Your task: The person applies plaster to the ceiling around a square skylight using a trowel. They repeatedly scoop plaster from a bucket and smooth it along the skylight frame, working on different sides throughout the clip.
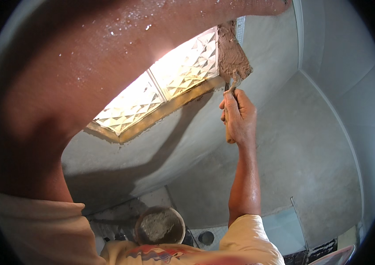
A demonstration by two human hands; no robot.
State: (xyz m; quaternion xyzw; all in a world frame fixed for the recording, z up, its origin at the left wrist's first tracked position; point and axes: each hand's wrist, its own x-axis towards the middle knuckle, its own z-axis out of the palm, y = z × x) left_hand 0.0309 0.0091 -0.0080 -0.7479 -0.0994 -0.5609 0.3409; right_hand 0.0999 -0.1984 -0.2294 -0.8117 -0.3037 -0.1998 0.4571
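My right hand (239, 115) grips the wooden handle of a trowel (233, 57), whose blade is coated in brown mortar and sits beside the upper right corner of a glass block window (183, 62). A rough, brown-yellow edge (169, 107) runs under the bright patterned blocks. My left arm, speckled with white flecks, crosses the upper left of the head view; my left hand (278, 7) is only partly visible at the top edge, so its fingers cannot be made out.
Grey plastered wall surfaces (320, 176) surround the window, with pale panels and a white strip (328, 101) at right. Below are a round bucket of grey mortar (158, 224), a small dark round object (206, 238) on tiles, and a pale blue panel (280, 229).
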